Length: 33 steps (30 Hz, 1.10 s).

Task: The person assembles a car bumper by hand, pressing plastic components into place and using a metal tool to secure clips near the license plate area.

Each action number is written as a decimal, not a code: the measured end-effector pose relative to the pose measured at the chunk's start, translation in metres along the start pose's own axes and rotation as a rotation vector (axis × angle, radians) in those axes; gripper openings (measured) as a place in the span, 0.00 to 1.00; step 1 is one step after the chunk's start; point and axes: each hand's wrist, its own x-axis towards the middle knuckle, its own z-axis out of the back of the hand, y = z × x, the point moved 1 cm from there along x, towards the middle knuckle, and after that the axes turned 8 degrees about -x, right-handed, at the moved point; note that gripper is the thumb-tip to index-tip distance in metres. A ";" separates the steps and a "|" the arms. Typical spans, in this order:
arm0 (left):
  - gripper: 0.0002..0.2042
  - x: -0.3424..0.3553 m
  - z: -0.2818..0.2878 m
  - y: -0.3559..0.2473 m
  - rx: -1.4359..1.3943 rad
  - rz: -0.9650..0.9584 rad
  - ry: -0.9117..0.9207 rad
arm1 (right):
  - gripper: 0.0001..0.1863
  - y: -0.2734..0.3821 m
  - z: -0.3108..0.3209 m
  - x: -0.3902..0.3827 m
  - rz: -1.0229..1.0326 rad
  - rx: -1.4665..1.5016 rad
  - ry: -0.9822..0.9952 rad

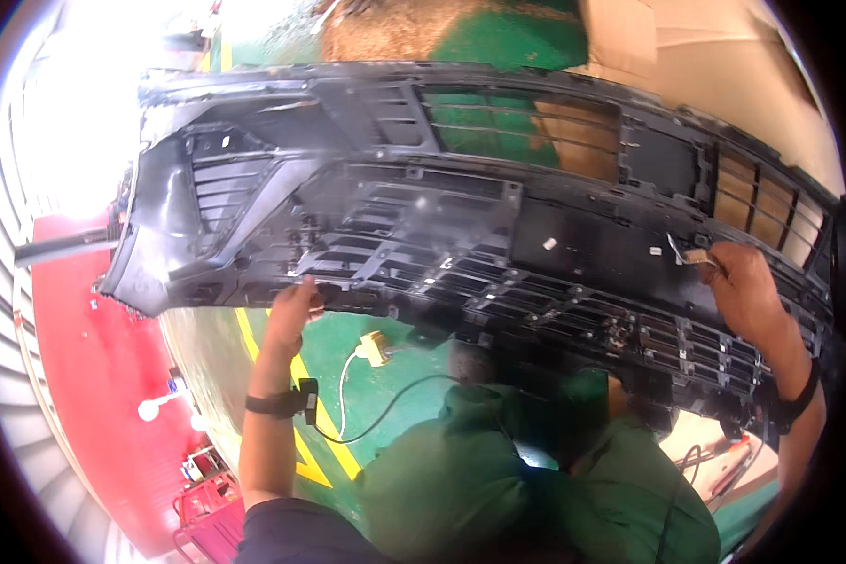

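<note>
Overhead, a large black plastic car bumper cover [498, 226] with its grille openings fills the middle of the frame, stretching from the upper left to the far right edge, its inner side with ribs and clips facing the camera. The left hand [293, 305], at centre left, reaches up and closes its fingers on the bumper's lower edge, thumb side against the ribbed grille section. A black wristband [274, 404] with a small device sits on that forearm. The right hand [744, 287], at the right of the frame, is pressed against the bumper's inner face, fingers curled around a small tan clip-like piece [697, 256] with a thin wire beside it; how tightly it is pinched cannot be made out. A black band [799, 399] circles that wrist too.

Below the bumper, at lower centre, another person in a green top [498, 489] crouches, seen from above. The floor [399, 362] is green with a yellow painted line [321, 442]; a small yellow box with a white cable [372, 348] lies on it just beside the left forearm. A red area [94, 376] covers the lower left, and brown cardboard [705, 66] lies at the upper right.
</note>
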 end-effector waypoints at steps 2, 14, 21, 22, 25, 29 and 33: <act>0.29 0.006 0.011 0.020 0.154 -0.027 -0.033 | 0.08 0.034 0.002 0.008 0.087 0.111 0.062; 0.43 0.144 0.086 -0.060 1.150 -0.367 -0.365 | 0.12 0.120 -0.081 0.053 0.174 0.098 0.190; 0.46 0.207 0.088 -0.082 1.189 -0.427 -0.250 | 0.20 0.134 -0.161 0.015 0.044 0.123 0.468; 0.45 0.211 0.080 -0.084 1.222 -0.518 -0.299 | 0.19 0.132 -0.163 0.000 0.046 0.112 0.530; 0.41 0.185 0.058 -0.098 1.131 -0.645 -0.434 | 0.19 0.121 -0.176 -0.031 0.025 0.099 0.601; 0.40 0.186 0.077 -0.102 1.066 -0.801 -0.448 | 0.13 0.091 -0.196 -0.051 0.016 0.000 0.500; 0.39 0.194 0.081 -0.092 1.016 -0.775 -0.485 | 0.17 0.049 -0.193 -0.054 -0.228 -0.058 0.461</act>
